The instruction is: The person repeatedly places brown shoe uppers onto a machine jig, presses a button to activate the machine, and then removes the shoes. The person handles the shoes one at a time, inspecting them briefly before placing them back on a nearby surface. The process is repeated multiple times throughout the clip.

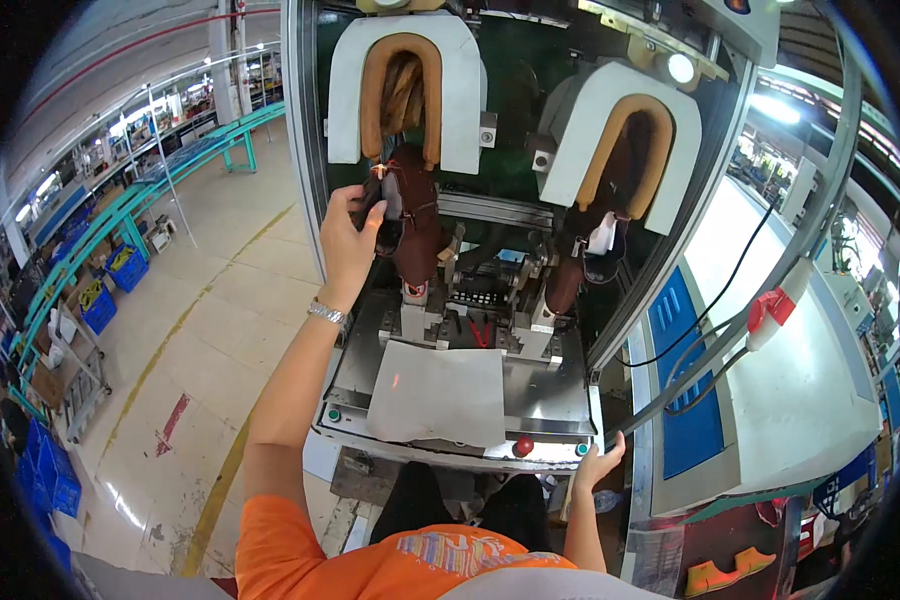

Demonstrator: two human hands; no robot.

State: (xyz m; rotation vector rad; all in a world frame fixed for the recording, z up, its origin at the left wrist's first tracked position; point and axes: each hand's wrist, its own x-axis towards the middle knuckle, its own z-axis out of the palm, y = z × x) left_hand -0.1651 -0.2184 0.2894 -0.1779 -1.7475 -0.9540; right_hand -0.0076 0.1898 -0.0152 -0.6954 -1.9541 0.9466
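Note:
My left hand [348,240] is closed on the dark edge of a brown shoe upper [417,225], fingers and thumb pinching its opened flap. This upper is mounted toe down in the machine, its heel end just under a white U-shaped clamp [465,100] with tan padding. A second brown shoe upper [567,283] hangs on the right below a matching U-shaped clamp [683,140]; no hand touches it. Down at the machine's front right corner, my right hand [597,467] is open, its thumb raised beside a green button [582,450].
A white sheet [438,393] covers part of the machine's metal bed, with red-handled pliers [480,332] behind it. A red button [523,446] sits on the front edge. To the right stand a grey pole [690,375] and a white machine [800,390]. Blue crates [127,268] line the left.

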